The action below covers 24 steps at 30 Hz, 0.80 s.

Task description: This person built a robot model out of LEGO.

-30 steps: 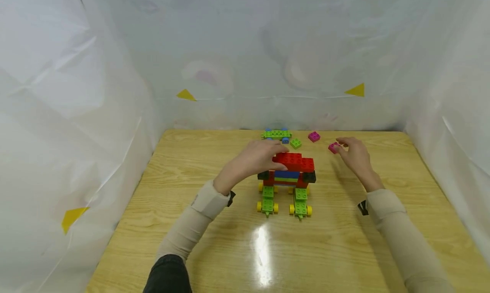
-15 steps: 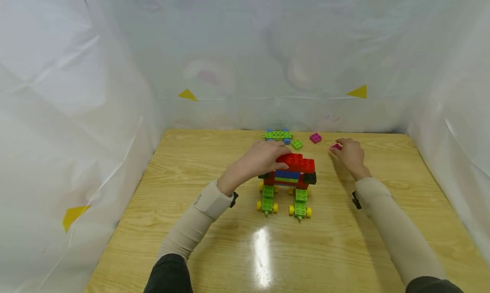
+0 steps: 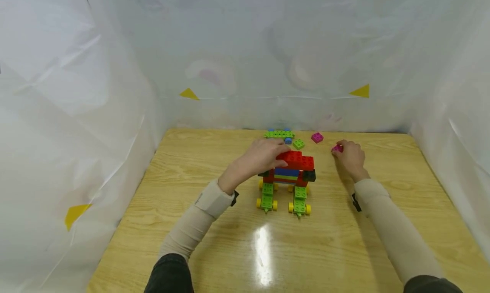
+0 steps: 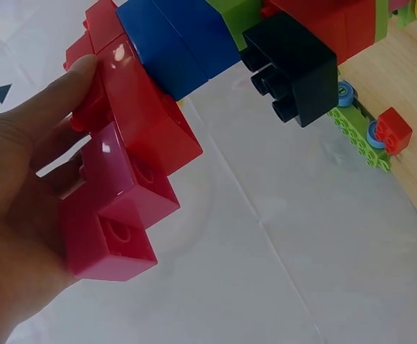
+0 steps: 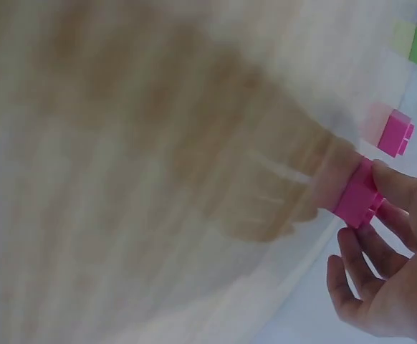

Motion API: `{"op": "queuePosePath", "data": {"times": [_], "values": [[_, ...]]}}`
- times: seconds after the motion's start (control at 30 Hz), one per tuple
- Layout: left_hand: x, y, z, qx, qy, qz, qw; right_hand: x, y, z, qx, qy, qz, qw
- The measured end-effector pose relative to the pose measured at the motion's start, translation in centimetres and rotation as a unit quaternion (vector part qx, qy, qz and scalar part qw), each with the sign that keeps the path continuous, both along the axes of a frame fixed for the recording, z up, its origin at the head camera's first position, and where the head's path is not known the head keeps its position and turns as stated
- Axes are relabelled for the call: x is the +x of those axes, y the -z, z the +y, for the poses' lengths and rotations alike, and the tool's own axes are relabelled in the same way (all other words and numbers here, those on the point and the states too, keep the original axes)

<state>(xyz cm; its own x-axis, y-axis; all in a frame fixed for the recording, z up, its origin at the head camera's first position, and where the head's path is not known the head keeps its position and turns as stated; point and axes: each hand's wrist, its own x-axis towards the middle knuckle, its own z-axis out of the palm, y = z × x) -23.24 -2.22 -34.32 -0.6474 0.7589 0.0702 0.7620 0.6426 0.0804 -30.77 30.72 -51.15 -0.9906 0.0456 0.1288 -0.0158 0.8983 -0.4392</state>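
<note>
My left hand grips the upper left end of a toy brick model, its thumb and fingers around the red bricks. Two pink bricks jut from that end, beside the palm. Below the red top sit blue bricks and a black brick, over two green wheeled bases with yellow wheels. To the right, my right hand pinches a loose pink brick between thumb and fingers, down at the tabletop. Another pink brick lies a little left of it.
Behind the model stand a green wheeled base with blue wheels and a small green brick. A red brick shows by that base in the left wrist view. White sheeting encloses the wooden table at back and sides.
The right hand has shifted slightly left and its fingers have come together on the pink brick. My left hand keeps its grip on the model.
</note>
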Motion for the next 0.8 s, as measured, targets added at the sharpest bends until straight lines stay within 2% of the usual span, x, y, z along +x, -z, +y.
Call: {"op": "queuePosePath", "data": {"times": [0.17, 0.3, 0.4, 0.53, 0.67, 0.8], "values": [[-0.2, 0.0, 0.1, 0.002, -0.005, -0.007, 1.0, 0.7, -0.1, 0.0, -0.01, -0.015, 0.013, 0.9998], [-0.2, 0.1, 0.0, 0.007, -0.007, -0.011, 0.9999, 1.9, -1.4, -0.8, -0.05, -0.057, 0.074, 0.9944], [-0.2, 0.1, -0.1, 0.012, -0.004, -0.009, 0.9999, 3.2, -3.5, -1.9, -0.094, -0.1, 0.113, 0.984], [-0.2, 0.3, -0.1, 0.018, 0.0, -0.005, 0.9998, 5.5, -6.8, -3.6, -0.132, -0.145, 0.128, 0.9723], [-0.2, 0.3, -0.2, 0.024, 0.001, -0.01, 0.9997, 7.7, -10.0, -4.8, -0.127, -0.189, 0.149, 0.9622], [-0.3, 0.2, -0.1, 0.023, -0.001, -0.019, 0.9996, 9.2, -12.5, -5.4, -0.104, -0.222, 0.176, 0.9534]]}}
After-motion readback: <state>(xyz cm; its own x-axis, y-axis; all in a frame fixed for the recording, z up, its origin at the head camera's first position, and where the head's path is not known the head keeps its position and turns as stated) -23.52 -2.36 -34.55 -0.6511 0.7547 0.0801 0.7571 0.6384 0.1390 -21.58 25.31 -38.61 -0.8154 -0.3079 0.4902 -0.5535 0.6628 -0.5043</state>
